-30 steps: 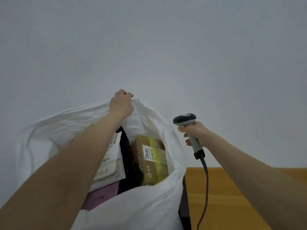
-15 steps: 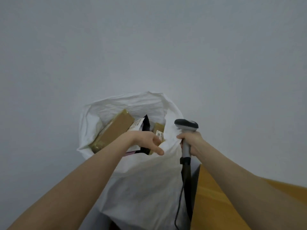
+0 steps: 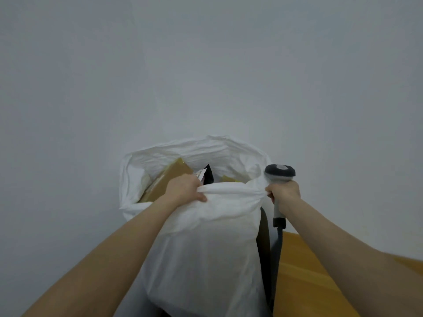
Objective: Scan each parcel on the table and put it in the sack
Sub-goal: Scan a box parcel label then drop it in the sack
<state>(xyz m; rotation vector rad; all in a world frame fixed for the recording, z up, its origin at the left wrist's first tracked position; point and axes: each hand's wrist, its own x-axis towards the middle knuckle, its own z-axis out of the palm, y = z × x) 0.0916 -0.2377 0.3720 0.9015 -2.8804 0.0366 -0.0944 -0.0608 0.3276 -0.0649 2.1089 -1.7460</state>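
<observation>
Head view: is looking down past two bare forearms at a white sack point(image 3: 206, 252) that is standing open-mouthed in front of a plain grey wall point(image 3: 206, 65).
Sack: its near rim is being stretched into a taut band between the two hands. Its far rim is standing up crumpled behind the contents. Its body is hanging between the forearms, just left of the counter point(image 3: 309, 284).
Left hand point(image 3: 185, 189): is gripping the near rim towards its left end, with the fingers curling over the fabric into the mouth and the thumb lying on the outer face.
Right hand point(image 3: 285, 193): is clenching round the handle of a barcode scanner point(image 3: 279, 172). The right end of the near rim is bunching against its fingers and seems to be pinched there, though the exact hold is hidden.
Scanner: is being held upright, its dark head sitting above the fist and its grey handle sticking out below. Its cable point(image 3: 277, 259) is trailing down between sack and counter.
Brown cardboard parcel point(image 3: 170, 178): is lying tilted inside the sack on the left, partly behind the left hand.
Black packet point(image 3: 208, 177): is standing inside the sack near the middle, with a white label point(image 3: 199, 173) showing just to its left.
Yellowish parcel point(image 3: 229, 179): is peeking over the taut rim to the right of the black packet, with only a sliver showing.
Counter: its orange-brown top is showing at the lower right, beneath the forearm of the right hand.
</observation>
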